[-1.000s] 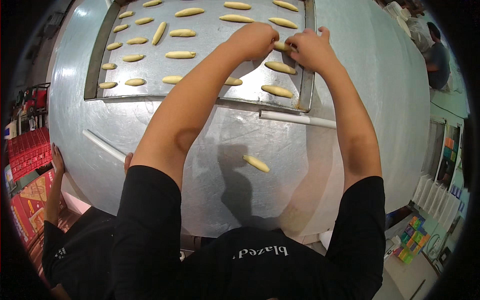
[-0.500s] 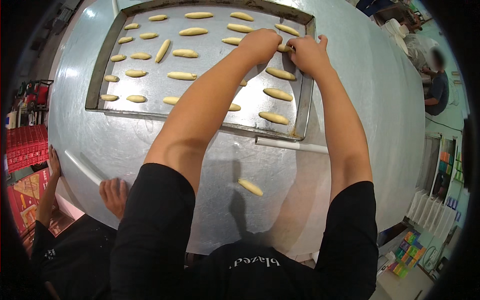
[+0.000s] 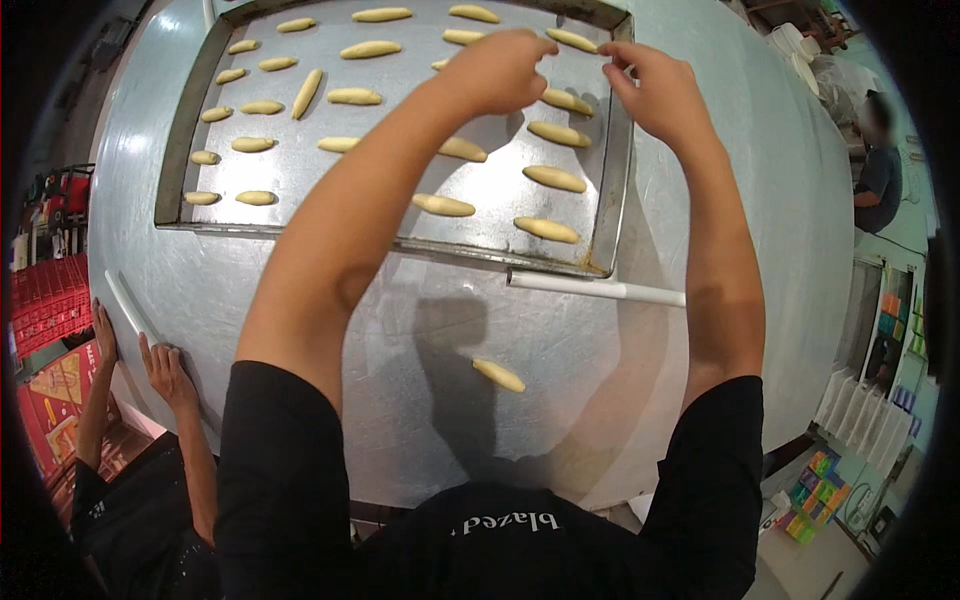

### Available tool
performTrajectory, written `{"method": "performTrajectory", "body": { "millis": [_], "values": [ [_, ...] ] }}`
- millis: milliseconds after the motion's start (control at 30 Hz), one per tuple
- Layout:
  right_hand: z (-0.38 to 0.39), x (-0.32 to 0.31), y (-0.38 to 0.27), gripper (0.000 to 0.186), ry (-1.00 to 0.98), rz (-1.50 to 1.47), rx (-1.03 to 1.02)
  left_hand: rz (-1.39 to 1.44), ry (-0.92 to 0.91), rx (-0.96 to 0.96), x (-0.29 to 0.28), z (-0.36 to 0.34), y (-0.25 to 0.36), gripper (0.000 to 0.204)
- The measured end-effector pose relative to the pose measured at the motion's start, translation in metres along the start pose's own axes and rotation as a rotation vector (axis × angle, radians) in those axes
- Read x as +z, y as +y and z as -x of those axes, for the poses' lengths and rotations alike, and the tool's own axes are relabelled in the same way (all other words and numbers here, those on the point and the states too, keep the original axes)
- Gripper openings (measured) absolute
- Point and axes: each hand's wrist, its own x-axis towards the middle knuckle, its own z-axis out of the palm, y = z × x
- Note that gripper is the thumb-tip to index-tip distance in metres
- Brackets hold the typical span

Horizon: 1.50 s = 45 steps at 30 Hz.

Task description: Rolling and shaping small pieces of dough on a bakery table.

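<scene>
A large metal tray [image 3: 603, 215] holds rows of slim, pale yellow dough rolls with tapered ends. At its far right corner, one dough roll [image 3: 572, 40] lies between my two hands. My left hand [image 3: 505, 72] is over the tray, its index finger reaching close to that roll's left end and its thumb apart. My right hand [image 3: 660, 90] is at the tray's right wall, with fingertips at or very near the roll's right end and thumb spread away. Whether either hand touches it I cannot tell. Another dough roll [image 3: 566, 102] rests just nearer. My left forearm hides part of the tray.
A single dough roll [image 3: 498, 375] lies on the metal table [image 3: 790, 250] near me. One white rod [image 3: 600, 288] lies along the tray's near edge. At left, a co-worker's hand [image 3: 168, 372] is beside another white rod [image 3: 125, 300]. Red crates [image 3: 50, 300] stand beyond.
Both hands have left the dough roll they were on in the right column and moved farther back, spreading apart. The co-worker's near hand and the left white rod have shifted left.
</scene>
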Motion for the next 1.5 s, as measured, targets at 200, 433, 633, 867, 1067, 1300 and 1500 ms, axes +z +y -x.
{"method": "performTrajectory", "body": {
  "millis": [200, 433, 633, 867, 1067, 1300, 1500],
  "values": [
    [0.141, -0.056, -0.073, 0.022, -0.313, -0.907, -0.131, 0.314, 0.283, 0.061, -0.089, 0.071, 0.065, 0.036],
    [0.258, 0.006, -0.161, 0.044, -0.329, -0.497, -0.077, 0.492, 0.479, -0.187, -0.065, 0.184, 0.097, 0.034],
    [0.271, 0.008, -0.177, 0.033, -0.318, -0.548, -0.06, 0.403, 0.478, -0.306, -0.032, 0.261, 0.13, 0.029],
    [0.177, -0.045, -0.121, 0.028, -0.119, -0.618, -0.17, 0.14, 0.313, -0.467, -0.015, 0.326, 0.127, 0.03],
    [0.023, -0.073, -0.068, 0.026, 0.742, -0.411, -0.251, -0.043, 0.307, -0.416, -0.004, 0.313, 0.132, 0.033],
    [-0.015, 0.043, -0.002, 0.026, 0.233, 0.027, -0.062, -0.059, 0.283, -0.436, -0.006, 0.313, 0.13, 0.032],
    [-0.037, 0.031, -0.013, 0.029, 0.007, -0.093, -0.01, -0.028, 0.222, -0.495, -0.01, 0.314, 0.131, 0.034]
  ]
}}
